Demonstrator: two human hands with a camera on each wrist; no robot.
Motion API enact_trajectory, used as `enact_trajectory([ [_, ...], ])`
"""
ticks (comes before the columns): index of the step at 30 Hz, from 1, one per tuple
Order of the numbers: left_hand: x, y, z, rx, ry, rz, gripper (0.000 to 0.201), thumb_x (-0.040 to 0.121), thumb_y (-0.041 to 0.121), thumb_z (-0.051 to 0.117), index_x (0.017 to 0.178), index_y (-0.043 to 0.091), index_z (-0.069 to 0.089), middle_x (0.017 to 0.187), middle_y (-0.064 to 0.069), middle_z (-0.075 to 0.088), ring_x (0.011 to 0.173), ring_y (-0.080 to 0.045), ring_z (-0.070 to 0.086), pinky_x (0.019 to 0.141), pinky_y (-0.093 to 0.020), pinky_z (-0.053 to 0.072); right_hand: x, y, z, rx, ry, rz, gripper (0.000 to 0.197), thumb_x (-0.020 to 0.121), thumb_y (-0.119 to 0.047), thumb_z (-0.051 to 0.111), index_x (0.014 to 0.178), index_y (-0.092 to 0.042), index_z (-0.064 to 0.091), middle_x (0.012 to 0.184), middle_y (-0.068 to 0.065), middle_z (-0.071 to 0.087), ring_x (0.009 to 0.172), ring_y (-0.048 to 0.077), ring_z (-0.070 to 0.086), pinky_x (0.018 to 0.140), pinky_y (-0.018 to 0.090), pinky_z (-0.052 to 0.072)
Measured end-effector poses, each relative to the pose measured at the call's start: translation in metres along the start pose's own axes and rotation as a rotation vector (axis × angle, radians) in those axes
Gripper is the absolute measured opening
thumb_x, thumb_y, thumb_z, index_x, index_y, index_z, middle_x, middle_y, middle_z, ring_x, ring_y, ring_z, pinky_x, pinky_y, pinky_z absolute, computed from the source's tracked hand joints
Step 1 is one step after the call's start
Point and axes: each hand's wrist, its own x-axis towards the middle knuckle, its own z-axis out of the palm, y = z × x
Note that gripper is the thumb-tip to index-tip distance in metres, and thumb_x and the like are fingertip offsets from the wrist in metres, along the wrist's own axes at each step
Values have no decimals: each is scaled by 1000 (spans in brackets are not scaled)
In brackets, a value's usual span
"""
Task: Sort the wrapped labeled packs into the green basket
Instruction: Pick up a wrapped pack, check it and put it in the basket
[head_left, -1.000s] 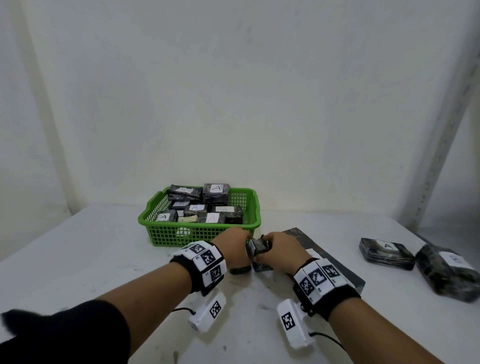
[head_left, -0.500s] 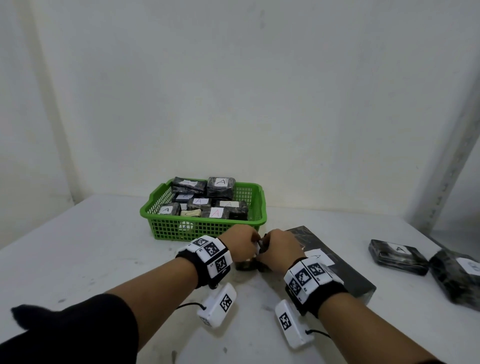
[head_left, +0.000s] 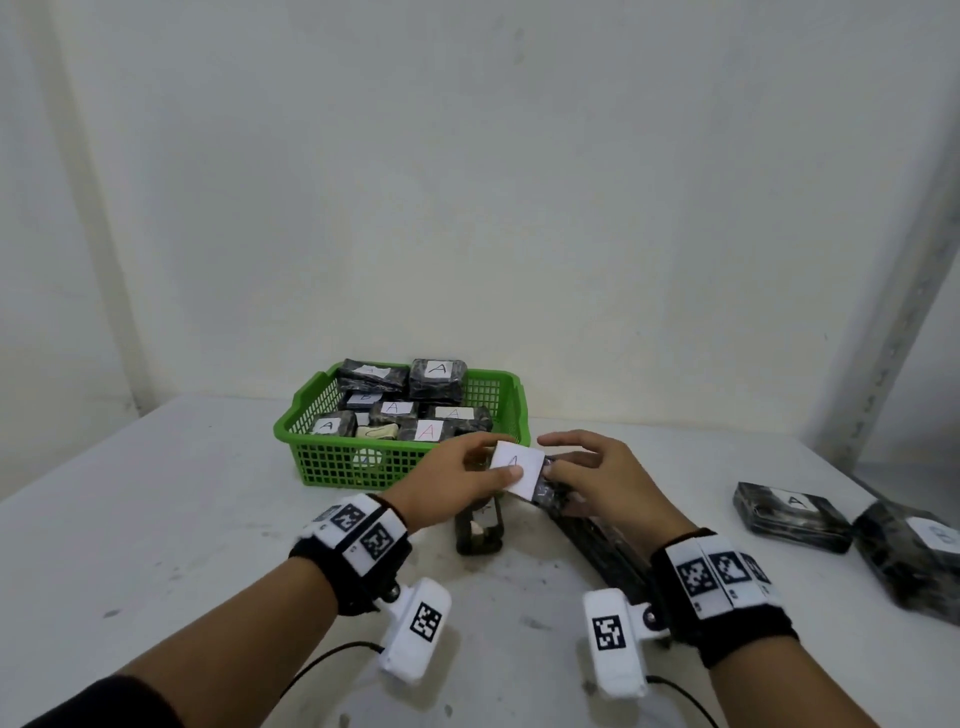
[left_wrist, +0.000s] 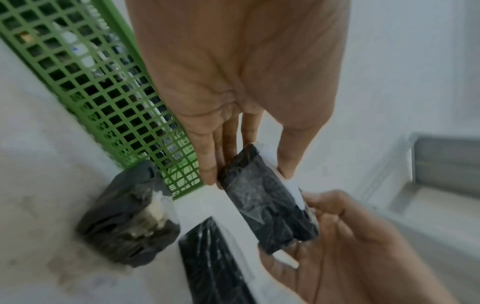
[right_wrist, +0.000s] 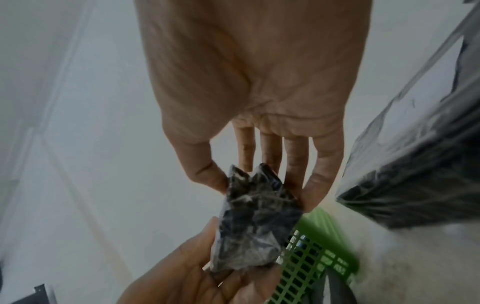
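Note:
A small dark wrapped pack (head_left: 540, 486) with a white label marked A (head_left: 514, 467) is held just above the table in front of the green basket (head_left: 332, 467). My left hand (head_left: 501, 460) pinches its left end, thumb on the label. My right hand (head_left: 548, 457) pinches the other end between thumb and fingers. The left wrist view shows the pack (left_wrist: 267, 205) between my left hand (left_wrist: 248, 178) thumb and fingers. The right wrist view shows my right hand (right_wrist: 262, 191) on the crumpled pack (right_wrist: 254, 226). The basket holds several labeled packs (head_left: 436, 379).
A dark tape-like object (head_left: 478, 530) lies on the white table (head_left: 182, 519) below my left hand. A large flat dark pack (head_left: 602, 551) lies under my right wrist. Two more labeled packs (head_left: 789, 514) (head_left: 914, 556) lie at the far right. A metal upright (head_left: 904, 312) stands behind them.
Both hands have lifted the small pack off the table and moved it toward the basket; its white label now faces up. The dark tape-like object under them is uncovered.

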Motion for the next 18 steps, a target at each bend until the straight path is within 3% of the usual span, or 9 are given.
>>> enact_trajectory([
  [2, -5, 1, -8, -159, 53, -3, 40, 91, 17, 75, 129, 9, 65, 120, -10, 73, 111, -28, 71, 94, -40, 60, 0, -2, 7, 92, -24, -2, 27, 93, -7, 72, 119, -17, 72, 106, 11, 80, 91, 22, 75, 83, 45, 65],
  [4, -10, 2, -18, -230, 139, 0, 40, 89, 19, 78, 126, 8, 67, 118, -14, 74, 108, -30, 73, 92, -39, 61, 4, 0, 18, 157, -57, 9, 35, 92, -15, 77, 125, -18, 68, 109, 11, 79, 96, 24, 77, 86, 49, 64],
  [6, -15, -1, -29, -251, 193, -3, 44, 86, 28, 79, 125, 9, 68, 118, -11, 75, 107, -29, 74, 94, -40, 60, 9, 2, 33, 199, -100, 28, 45, 88, -23, 82, 129, -14, 66, 111, 11, 79, 100, 27, 78, 87, 47, 64],
  [8, -19, -5, -37, -260, 182, -7, 38, 90, 31, 74, 122, 11, 71, 117, -9, 76, 110, -29, 72, 98, -41, 58, 14, 5, 48, 257, -105, 24, 46, 87, -20, 83, 128, -5, 67, 111, 14, 79, 99, 28, 77, 90, 43, 63],
  [11, -25, -12, -49, -384, 141, -36, 33, 97, 19, 65, 125, 2, 68, 121, -14, 74, 116, -32, 70, 103, -45, 55, 21, 7, 67, 338, -89, 16, 40, 87, -8, 81, 123, 4, 68, 111, 16, 78, 101, 28, 77, 89, 35, 63],
  [14, -32, -19, -62, -382, 189, -25, 33, 94, 10, 68, 124, -3, 67, 118, -15, 75, 112, -34, 71, 99, -45, 58, 29, 9, 80, 338, -104, 16, 35, 87, -5, 81, 120, 3, 70, 111, 16, 79, 101, 28, 77, 87, 34, 64],
  [18, -39, -29, -70, -403, 154, -26, 43, 87, 17, 73, 126, -1, 67, 120, -15, 74, 114, -33, 71, 99, -45, 57, 35, 11, 98, 268, -122, 7, 31, 87, -18, 83, 114, -6, 76, 106, 9, 81, 101, 26, 78, 93, 43, 63],
])
